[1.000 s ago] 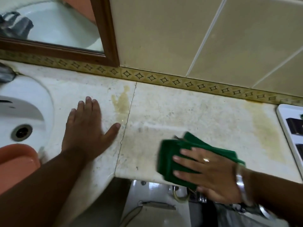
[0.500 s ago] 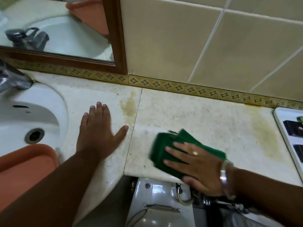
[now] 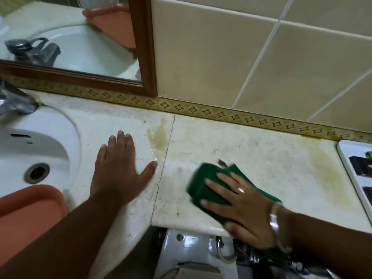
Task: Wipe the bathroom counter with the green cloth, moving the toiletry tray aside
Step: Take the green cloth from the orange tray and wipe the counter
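Note:
A folded green cloth (image 3: 203, 185) lies on the pale stone counter (image 3: 251, 150) near its front edge. My right hand (image 3: 241, 206) presses flat on the cloth, fingers spread, a ring and a metal bangle on it. My left hand (image 3: 118, 170) rests flat and open on the counter to the left of a seam, next to the basin. The white toiletry tray (image 3: 346, 156) sits at the far right edge, cut off by the frame, with dark packets in it. Yellowish stains mark the counter near the seam and near the tray.
A white basin (image 3: 36, 150) with a drain and a metal tap (image 3: 12, 101) is at the left. An orange plastic tub (image 3: 26, 206) sits in the basin's front. A wood-framed mirror (image 3: 145, 57) and tiled wall stand behind. A toilet cistern (image 3: 193, 254) shows below the counter edge.
My right hand has slid the green cloth to the left along the front of the counter. My left hand has stayed flat in place. The view has shifted slightly left.

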A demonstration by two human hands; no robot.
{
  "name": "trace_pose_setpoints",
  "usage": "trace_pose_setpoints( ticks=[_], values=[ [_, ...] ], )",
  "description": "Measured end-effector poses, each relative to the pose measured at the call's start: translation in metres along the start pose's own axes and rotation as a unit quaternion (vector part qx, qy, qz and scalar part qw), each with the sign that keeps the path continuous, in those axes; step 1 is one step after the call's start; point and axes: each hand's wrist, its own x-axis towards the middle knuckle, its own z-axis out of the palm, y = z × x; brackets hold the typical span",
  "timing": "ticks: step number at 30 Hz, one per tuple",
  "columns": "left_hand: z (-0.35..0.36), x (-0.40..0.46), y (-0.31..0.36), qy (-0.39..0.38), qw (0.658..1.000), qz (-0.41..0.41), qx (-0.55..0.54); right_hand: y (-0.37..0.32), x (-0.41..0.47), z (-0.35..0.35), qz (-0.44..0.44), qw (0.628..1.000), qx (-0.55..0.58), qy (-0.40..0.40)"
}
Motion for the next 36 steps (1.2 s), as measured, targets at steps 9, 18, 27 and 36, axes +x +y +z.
trace_pose_setpoints(
  ticks=[9, 18, 27, 36],
  values=[
    [0.002, 0.003, -0.001, -0.007, 1.000, 0.001, -0.011, 0.088, 0.065, -0.012, 0.222, 0.974, -0.016, 0.045],
    [-0.017, 0.023, -0.010, -0.071, 0.996, 0.014, -0.050, 0.015, 0.052, -0.008, -0.070, 0.997, 0.030, 0.027],
    [-0.003, 0.091, -0.063, -0.002, 1.000, -0.010, 0.016, 0.054, 0.162, -0.029, 0.062, 0.995, 0.042, 0.071],
    [-0.001, 0.094, -0.063, -0.003, 1.000, -0.017, 0.013, -0.007, 0.161, -0.042, -0.080, 0.995, -0.046, 0.046]
  ],
)
